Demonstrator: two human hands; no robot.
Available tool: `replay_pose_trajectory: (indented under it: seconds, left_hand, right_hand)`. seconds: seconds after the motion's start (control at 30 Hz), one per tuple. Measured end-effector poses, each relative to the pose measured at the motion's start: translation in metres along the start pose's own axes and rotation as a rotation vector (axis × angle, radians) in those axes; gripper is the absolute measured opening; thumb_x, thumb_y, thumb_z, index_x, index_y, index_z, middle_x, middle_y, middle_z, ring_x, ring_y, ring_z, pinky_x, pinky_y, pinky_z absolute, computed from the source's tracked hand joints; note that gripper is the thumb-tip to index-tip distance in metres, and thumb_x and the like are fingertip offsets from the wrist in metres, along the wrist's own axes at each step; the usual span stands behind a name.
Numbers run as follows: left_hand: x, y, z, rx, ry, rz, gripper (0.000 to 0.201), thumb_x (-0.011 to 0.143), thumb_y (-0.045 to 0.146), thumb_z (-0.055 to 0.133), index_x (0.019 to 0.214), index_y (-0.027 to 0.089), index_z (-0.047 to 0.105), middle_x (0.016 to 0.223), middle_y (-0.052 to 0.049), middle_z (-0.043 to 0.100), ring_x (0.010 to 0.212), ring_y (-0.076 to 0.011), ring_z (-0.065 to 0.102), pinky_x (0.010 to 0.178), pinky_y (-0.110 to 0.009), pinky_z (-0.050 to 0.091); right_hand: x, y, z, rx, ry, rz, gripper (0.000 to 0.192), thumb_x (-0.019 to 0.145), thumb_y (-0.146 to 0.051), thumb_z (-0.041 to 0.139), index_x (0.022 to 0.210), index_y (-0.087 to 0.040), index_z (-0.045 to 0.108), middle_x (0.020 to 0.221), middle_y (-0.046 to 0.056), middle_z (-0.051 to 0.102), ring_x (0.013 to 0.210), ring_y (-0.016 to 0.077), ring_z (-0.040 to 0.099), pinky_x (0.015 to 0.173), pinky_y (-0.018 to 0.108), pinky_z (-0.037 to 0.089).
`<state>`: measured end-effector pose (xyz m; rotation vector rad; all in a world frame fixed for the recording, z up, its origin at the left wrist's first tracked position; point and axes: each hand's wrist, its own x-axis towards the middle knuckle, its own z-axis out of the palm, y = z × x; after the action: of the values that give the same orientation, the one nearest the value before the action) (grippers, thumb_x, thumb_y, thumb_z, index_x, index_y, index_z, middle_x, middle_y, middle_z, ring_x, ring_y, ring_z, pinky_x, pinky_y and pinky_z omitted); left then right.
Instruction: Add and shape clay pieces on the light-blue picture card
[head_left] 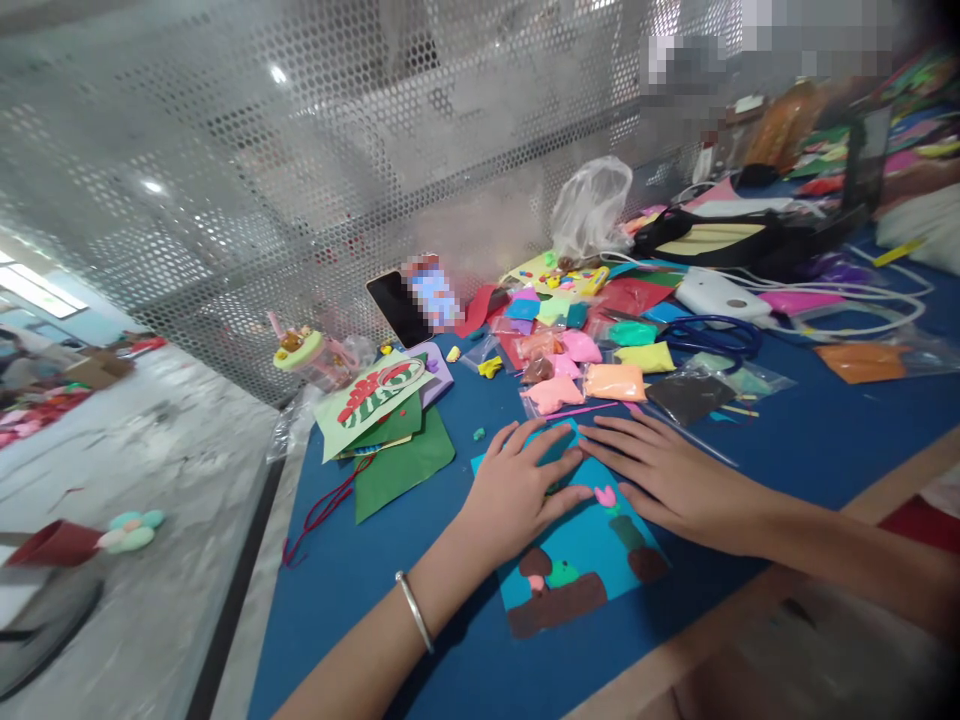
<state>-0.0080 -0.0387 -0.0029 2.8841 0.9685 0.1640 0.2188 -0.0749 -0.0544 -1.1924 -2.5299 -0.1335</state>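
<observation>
Your left hand (517, 490) and right hand (664, 470) lay flat and spread on the blue card (592, 555), fingertips nearly meeting over its far half, holding nothing. The card ran away from you toward the clay bags (592, 375), its near end just short of the table edge (885, 485).

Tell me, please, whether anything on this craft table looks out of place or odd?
Nothing looks damaged or spilled. Both hands, left hand and right hand, lie flat on the blue card. The clay bags behind it lie in a loose heap, and a red cord trails to the table's edge.
</observation>
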Motion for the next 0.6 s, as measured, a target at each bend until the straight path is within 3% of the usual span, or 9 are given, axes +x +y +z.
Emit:
replay_pose_trajectory:
  seconds: [0.23,0.43,0.6]
  left_hand:
    - [0.0009,-0.0031,0.0035,-0.024,0.019,0.014,0.047,0.093,0.054,0.038,0.129,0.029,0.054,0.14,-0.003,0.051,0.131,-0.0259,0.04,0.106,-0.046,0.036]
    - [0.0055,-0.0029,0.0052,-0.047,0.072,0.02,0.046,0.093,0.054,0.04,0.128,0.027,0.055,0.138,-0.003,0.052,0.131,-0.0237,0.041,0.107,-0.044,0.036]
    - [0.0094,-0.0061,0.0077,-0.179,0.031,-0.027,0.036,0.094,0.043,0.045,0.125,0.029,0.058,0.136,-0.002,0.054,0.129,-0.0235,0.043,0.107,-0.045,0.035]
  right_hand:
    - [-0.004,0.0011,0.0038,0.03,0.044,0.062,0.048,0.094,-0.026,0.042,0.141,-0.018,0.042,0.143,0.008,0.049,0.132,0.0263,0.043,0.107,0.053,0.036]
    - [-0.0048,-0.0006,0.0064,-0.001,0.074,0.033,0.046,0.094,-0.027,0.043,0.139,-0.02,0.046,0.14,0.007,0.052,0.131,0.0278,0.044,0.107,0.054,0.034]
    - [-0.004,-0.0021,0.006,-0.031,0.068,0.029,0.045,0.094,-0.028,0.042,0.137,-0.017,0.049,0.139,0.008,0.053,0.13,0.0291,0.044,0.106,0.055,0.034]
